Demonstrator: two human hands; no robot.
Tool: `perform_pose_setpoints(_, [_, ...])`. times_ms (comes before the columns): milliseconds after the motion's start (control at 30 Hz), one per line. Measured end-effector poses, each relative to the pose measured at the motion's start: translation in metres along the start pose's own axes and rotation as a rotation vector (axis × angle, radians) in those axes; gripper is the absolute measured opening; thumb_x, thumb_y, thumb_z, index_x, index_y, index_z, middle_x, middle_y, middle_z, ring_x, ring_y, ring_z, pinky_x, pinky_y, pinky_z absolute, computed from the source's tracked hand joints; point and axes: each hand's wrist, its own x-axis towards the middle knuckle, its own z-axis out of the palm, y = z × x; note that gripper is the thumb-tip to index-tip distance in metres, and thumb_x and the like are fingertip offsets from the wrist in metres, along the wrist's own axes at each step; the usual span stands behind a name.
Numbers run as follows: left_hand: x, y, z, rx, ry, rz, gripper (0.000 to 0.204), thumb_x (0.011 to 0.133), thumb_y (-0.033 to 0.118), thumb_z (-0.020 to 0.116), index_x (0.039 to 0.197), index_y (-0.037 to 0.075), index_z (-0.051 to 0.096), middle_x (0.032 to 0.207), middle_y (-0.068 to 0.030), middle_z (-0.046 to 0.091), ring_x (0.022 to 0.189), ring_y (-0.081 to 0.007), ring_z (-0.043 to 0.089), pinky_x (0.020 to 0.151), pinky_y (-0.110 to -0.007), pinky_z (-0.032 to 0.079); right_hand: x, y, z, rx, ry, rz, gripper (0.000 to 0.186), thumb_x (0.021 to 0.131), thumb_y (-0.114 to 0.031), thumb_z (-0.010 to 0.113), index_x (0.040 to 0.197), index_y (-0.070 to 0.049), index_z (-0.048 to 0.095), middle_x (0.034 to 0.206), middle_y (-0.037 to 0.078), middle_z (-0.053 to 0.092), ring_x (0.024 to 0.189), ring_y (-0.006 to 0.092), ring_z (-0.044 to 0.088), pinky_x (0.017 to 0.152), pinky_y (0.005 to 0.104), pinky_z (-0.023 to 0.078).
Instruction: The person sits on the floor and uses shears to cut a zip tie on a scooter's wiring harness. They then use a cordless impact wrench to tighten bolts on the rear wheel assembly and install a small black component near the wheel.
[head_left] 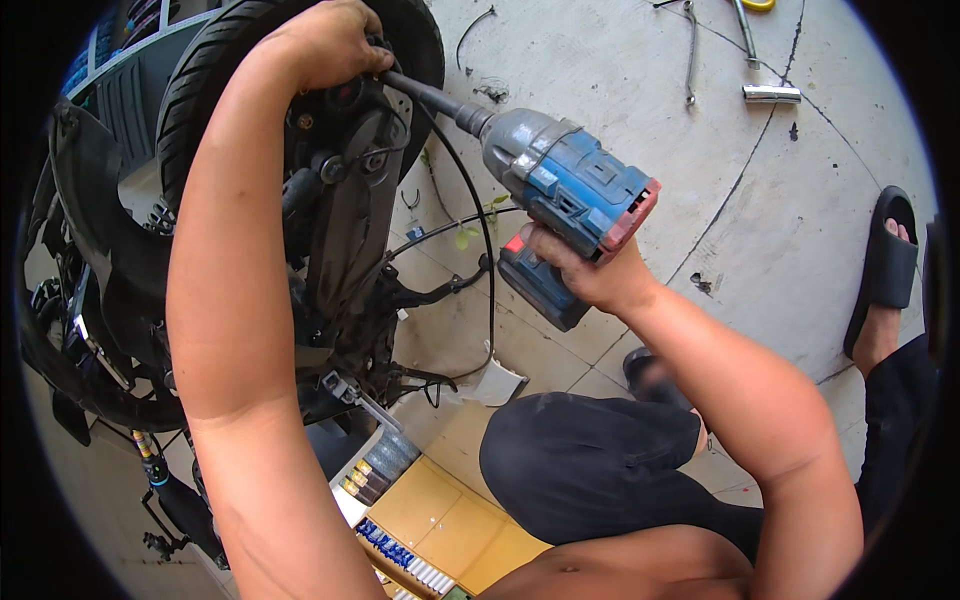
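In my right hand (605, 275) is a blue and grey cordless impact wrench (570, 185), with my fingers wrapped round its grip above the dark battery. Its long dark socket shaft (430, 97) points up and left to the motor scooter's wheel area. My left hand (335, 45) reaches over the tyre (205, 75), fingers curled close by the shaft's tip. Whatever those fingers grip is hidden. Below the hand lies a dark, dirty engine and drive casing (350, 200). A black cable (485, 220) loops down from it.
On the pale tiled floor at the far right lie a spanner (690, 55), a metal-shafted tool (746, 35) and a chrome tube (770, 94). A foot in a black sandal (880, 270) rests at the right. A yellow cabinet (450, 525) with small bottles stands near the lower edge.
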Motion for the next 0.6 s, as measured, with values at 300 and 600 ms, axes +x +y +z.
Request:
perform_pose_setpoints(300, [-0.016, 0.01, -0.02, 0.05, -0.076, 0.06, 0.027, 0.078, 0.027, 0.071, 0.093, 0.004, 0.071, 0.088, -0.0164, 0.069, 0.087, -0.0288, 0.066, 0.078, -0.037, 0.051, -0.006, -0.006, 0.012, -0.006, 0.005, 0.08, 0.027, 0.081, -0.02, 0.071, 0.102, -0.005, 0.063, 0.099, 0.012, 0.063, 0.093, 0.031, 0.06, 0.079, 0.0392, 0.048])
perform_pose_setpoints(600, [-0.015, 0.009, -0.02, 0.097, -0.069, 0.06, 0.029, 0.078, 0.028, 0.07, 0.094, 0.004, 0.071, 0.086, -0.0185, 0.068, 0.085, -0.0296, 0.066, 0.075, -0.037, 0.05, -0.003, -0.009, 0.014, 0.056, 0.03, 0.033, 0.023, 0.081, -0.012, 0.068, 0.101, -0.003, 0.063, 0.087, 0.006, 0.063, 0.077, 0.0201, 0.06, 0.07, 0.0334, 0.049])
